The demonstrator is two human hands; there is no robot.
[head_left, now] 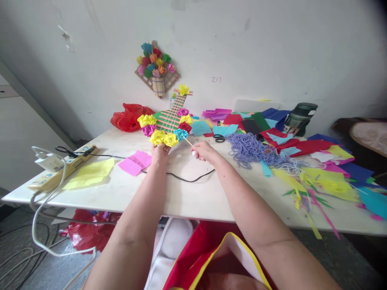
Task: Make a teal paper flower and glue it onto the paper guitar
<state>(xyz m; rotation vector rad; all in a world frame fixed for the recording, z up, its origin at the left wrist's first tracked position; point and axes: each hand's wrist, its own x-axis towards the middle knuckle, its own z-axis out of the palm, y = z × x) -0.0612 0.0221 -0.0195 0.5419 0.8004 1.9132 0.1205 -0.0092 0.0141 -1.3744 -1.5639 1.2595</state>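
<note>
A guitar-shaped craft with a green body, a stick lattice and crinkled paper flowers round its edge is propped up at the middle of the table. My left hand grips its lower edge, just beneath two yellow paper flowers; the fingertips are partly hidden behind them. In my right hand, closed fingers pinch a thin wooden stick. The stick's far end meets the blue paper flower at the craft's lower right. A small white bit shows under my right fingers, too small to name.
Pink paper, yellow paper and a power strip lie left. A black cord crosses the table in front. Rightward are scissors, purple yarn, coloured paper scraps and a dark bottle.
</note>
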